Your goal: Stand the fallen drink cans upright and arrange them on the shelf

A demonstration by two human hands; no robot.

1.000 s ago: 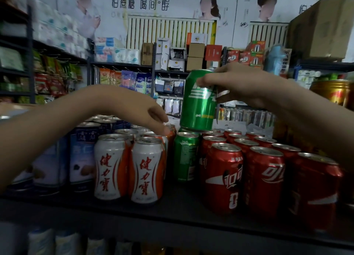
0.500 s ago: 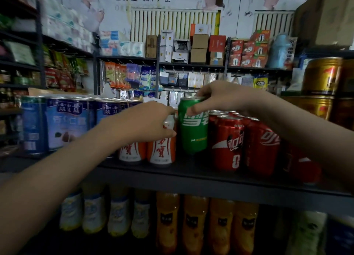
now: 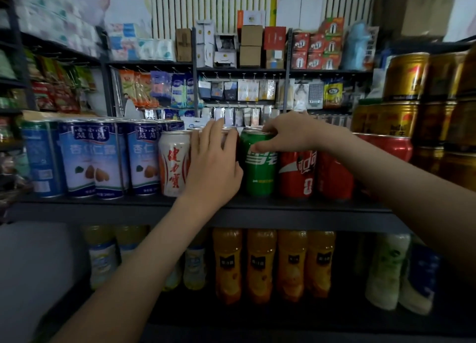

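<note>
Head view: your green Sprite can [image 3: 260, 172] stands upright at the shelf's [image 3: 309, 208] front edge. Your right hand [image 3: 288, 132] pinches its top rim. Your left hand [image 3: 213, 165], fingers straight, rests against the white-and-orange cans [image 3: 173, 162].

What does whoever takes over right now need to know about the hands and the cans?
Left hand: open, fingers straight, flat against the front of the white-and-orange cans.
Right hand: grips the top of the green can from above.
Green can: upright at the front of the shelf, between the white-and-orange cans and the red cans.
Done: every can in view stands upright.
Left: release the green can and square up the front row; the rows behind are mostly hidden.
</note>
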